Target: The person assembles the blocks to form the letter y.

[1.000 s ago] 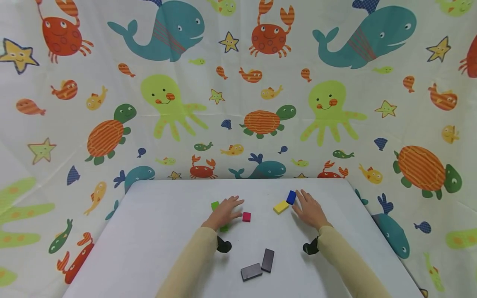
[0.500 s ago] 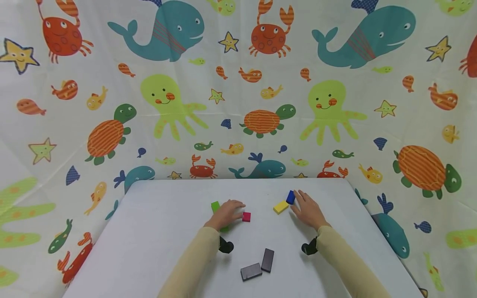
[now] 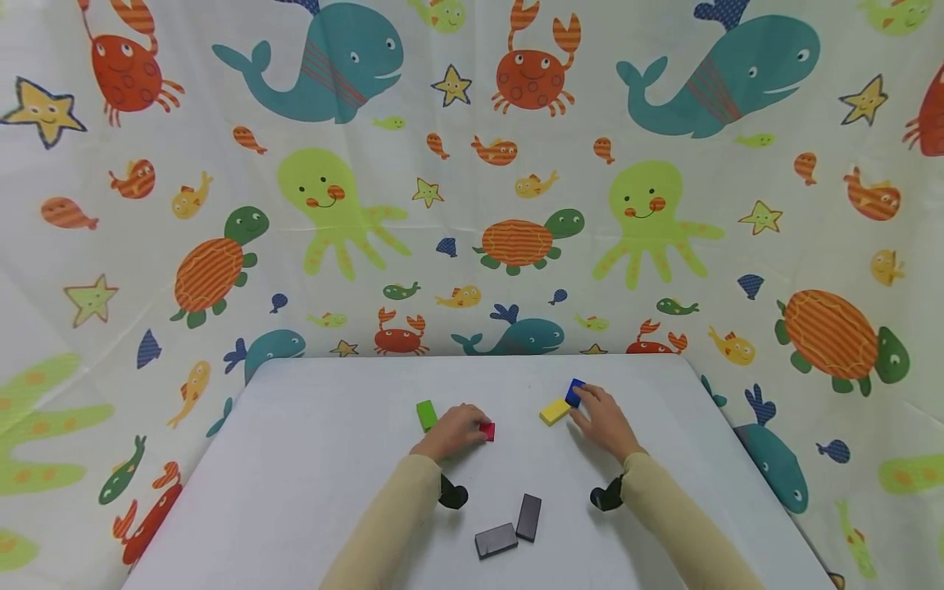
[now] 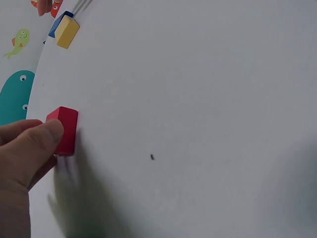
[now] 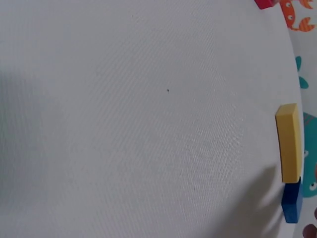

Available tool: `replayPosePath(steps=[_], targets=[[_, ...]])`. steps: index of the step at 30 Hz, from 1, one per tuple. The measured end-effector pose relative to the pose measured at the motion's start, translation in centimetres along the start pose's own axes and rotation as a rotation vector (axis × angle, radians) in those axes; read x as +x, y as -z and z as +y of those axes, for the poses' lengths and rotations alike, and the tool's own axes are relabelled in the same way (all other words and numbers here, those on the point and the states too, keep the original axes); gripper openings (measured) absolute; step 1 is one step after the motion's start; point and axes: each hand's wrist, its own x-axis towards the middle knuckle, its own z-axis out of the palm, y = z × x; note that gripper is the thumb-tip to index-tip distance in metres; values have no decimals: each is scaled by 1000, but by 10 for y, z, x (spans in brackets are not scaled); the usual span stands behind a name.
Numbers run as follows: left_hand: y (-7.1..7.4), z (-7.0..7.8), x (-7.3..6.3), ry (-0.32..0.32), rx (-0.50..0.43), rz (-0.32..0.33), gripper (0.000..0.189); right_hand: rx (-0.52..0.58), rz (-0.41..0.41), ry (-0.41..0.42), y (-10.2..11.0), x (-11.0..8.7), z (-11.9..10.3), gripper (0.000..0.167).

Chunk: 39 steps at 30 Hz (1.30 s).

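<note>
My left hand (image 3: 451, 433) pinches a small red block (image 4: 68, 131) between thumb and fingers, low over the white table. Just left of that hand lies a green block (image 3: 427, 415). On the right, a yellow block (image 3: 555, 411) and a blue block (image 3: 575, 392) meet end to corner. My right hand (image 3: 605, 419) reaches over the blue block's near right side, fingers bent and spread from the thumb. In the right wrist view, its fingertips (image 5: 309, 231) show at the edge with a small gap to the blue block (image 5: 292, 203).
Two dark grey blocks (image 3: 496, 541) (image 3: 528, 517) lie nearer the front of the white table (image 3: 310, 459), almost touching. Behind and beside the table hangs a cloth (image 3: 472, 188) printed with sea animals.
My left hand has moved right, and its fingers have closed on the red block. My right hand has drawn slightly left and nearer, toward the blue block. A second green block is now hidden.
</note>
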Motion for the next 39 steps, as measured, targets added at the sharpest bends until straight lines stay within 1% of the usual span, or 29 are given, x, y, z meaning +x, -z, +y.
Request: replayPosePath(steps=[4, 9, 14, 17, 22, 27, 33, 39], targets=[[-2, 0, 1, -8, -13, 12, 23, 36, 4, -4, -4, 0, -2, 53], [-5, -1, 2, 14, -38, 19, 23, 102, 11, -41, -9, 0, -7, 52], [-7, 1, 5, -2, -59, 21, 22, 142, 23, -72, -14, 1, -13, 52], [-6, 4, 6, -11, -63, 19, 22, 139, 36, -74, -16, 1, -16, 52], [-10, 7, 10, -25, -36, 20, 23, 147, 54, -70, -20, 1, -19, 50], [-14, 9, 14, -39, -9, 13, 22, 168, 41, -84, -25, 0, -22, 50], [-17, 13, 19, -19, 2, -8, 23, 179, 33, -84, -30, -1, -26, 50], [-18, 19, 21, 6, -46, -3, 24, 152, 54, -88, -32, 1, -30, 47]])
